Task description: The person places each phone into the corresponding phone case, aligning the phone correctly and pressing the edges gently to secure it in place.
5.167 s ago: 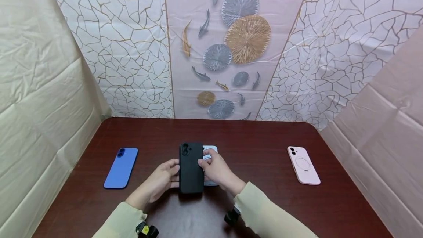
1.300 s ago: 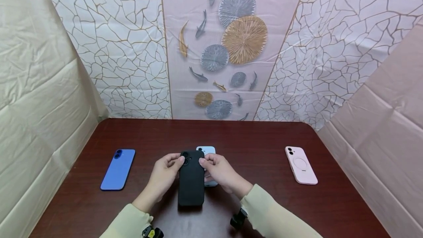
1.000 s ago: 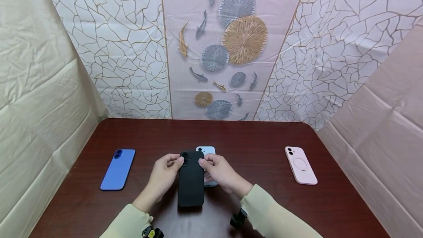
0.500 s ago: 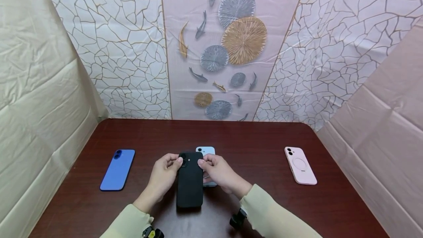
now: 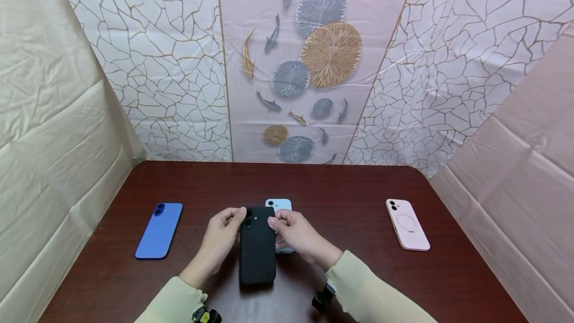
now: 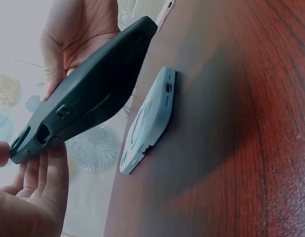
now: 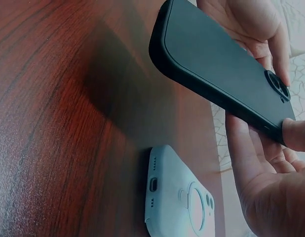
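From head height, I see the left hand (image 5: 218, 237) and right hand (image 5: 298, 233) each pinching an upper corner of a black phone case (image 5: 257, 253), partly hiding a pale blue phone (image 5: 280, 205) on the table (image 5: 341, 188); a blue phone (image 5: 159, 232) lies left, a pink phone (image 5: 408, 225) right. From the left wrist, the black phone case tilts, clear of the table. From the right wrist, the pale blue phone lies apart from it.

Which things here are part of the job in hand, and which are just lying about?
Part of the job:
black phone case, pinched by the left hand and right hand (whether a phone is inside, I can't tell)

Probably just lying about, untouched on the table:
light-blue phone, nearest the case
blue phone, left
pink phone, right
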{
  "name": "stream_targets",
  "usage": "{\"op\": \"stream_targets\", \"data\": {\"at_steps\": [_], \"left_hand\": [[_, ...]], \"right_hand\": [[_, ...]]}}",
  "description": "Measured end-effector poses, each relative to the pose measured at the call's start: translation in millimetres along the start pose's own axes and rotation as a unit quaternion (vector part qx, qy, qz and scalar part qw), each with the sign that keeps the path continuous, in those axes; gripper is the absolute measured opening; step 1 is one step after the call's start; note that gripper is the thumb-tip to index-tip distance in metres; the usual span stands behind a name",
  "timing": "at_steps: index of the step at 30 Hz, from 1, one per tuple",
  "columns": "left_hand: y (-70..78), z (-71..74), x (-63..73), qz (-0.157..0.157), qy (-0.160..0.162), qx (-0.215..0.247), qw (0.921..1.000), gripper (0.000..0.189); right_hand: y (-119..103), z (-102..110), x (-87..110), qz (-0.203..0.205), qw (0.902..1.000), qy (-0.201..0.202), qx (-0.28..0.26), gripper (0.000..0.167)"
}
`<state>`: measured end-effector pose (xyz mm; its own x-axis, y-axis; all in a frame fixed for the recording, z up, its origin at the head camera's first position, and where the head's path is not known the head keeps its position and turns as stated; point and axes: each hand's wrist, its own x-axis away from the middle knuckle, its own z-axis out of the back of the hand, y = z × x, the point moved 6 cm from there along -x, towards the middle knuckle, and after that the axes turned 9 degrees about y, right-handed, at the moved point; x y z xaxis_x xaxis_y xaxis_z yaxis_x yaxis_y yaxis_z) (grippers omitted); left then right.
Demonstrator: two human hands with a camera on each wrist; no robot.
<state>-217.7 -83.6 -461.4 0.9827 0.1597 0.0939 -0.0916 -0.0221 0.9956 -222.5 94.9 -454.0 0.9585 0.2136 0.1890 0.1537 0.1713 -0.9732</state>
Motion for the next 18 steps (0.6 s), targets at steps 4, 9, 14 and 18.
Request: {"op": "stream_targets", "data": {"at_steps": [4,9,14,18], "left_hand": [[-1.1,1.1,-0.5,0.008,-0.010,0.006,0.9999,0.039],[0.4,2.0,-0.4,-0.011,-0.007,-0.004,0.9999,0.032],[-2.0,2.3,0.8,-0.019,0.008,-0.004,0.9998,0.029],[-5.8,-1.0,0.4,-0.007,0.000,0.018,0.9998,0.033]], "right_hand": [[-0.6,-2.3,0.1,0.008,0.9999,-0.007,0.002,0.024],[-2.0,-3.2,0.8,0.019,0.9997,-0.010,0.009,0.023],[-1.2,-3.9,1.2,0.019,0.9996,-0.015,0.012,0.023],[-1.1,-1.3,0.5,0.020,0.9998,-0.006,0.003,0.023]]}}
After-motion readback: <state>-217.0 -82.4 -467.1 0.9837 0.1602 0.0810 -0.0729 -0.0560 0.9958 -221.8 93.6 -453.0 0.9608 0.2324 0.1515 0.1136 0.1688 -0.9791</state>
